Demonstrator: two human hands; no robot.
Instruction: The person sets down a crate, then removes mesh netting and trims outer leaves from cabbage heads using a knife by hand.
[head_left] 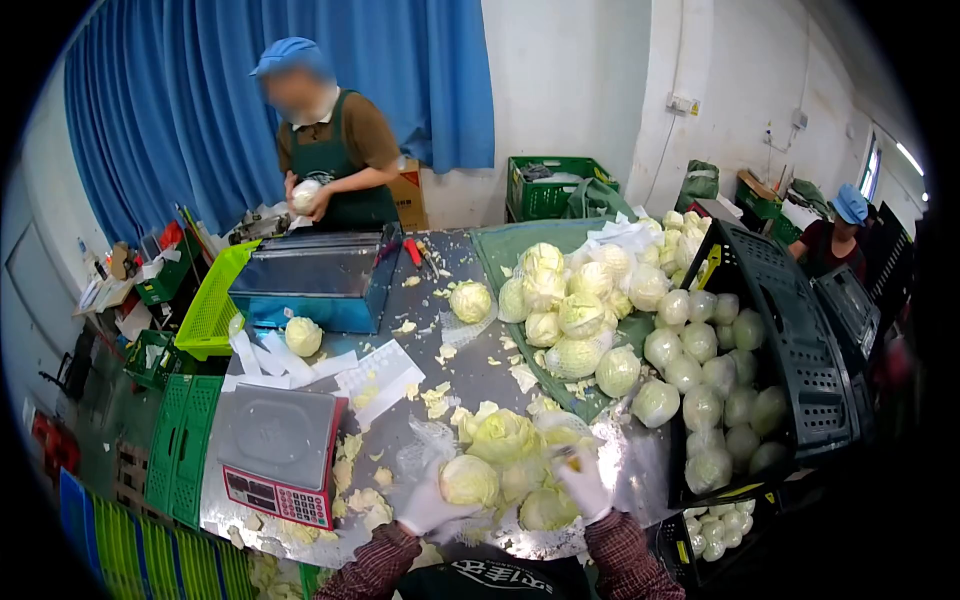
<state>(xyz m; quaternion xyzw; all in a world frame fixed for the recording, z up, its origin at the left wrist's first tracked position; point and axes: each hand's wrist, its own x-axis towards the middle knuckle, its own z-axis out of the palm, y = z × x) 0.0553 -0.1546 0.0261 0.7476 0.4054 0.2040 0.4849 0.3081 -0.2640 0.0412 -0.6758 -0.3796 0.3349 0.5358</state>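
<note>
My left hand (430,507), in a white glove, grips a trimmed pale cabbage (469,481) from its left and lower side, at the near edge of the metal table. My right hand (585,482), gloved too, is closed beside the heap; a small dark and yellowish thing shows at its fingers, too unclear to name. Between and beyond the hands lie leafier cabbages (503,438), and another cabbage (549,509) sits close to my right hand. White foam netting (424,452) lies crumpled just past my left hand.
A red-rimmed scale (277,450) stands left, with a wrapping machine (308,285) behind it. Piled cabbages (582,315) rest on green cloth. A tipped dark crate (790,340) holds wrapped cabbages (700,343). Leaf scraps litter the table. Across it, a co-worker (340,150) holds a cabbage.
</note>
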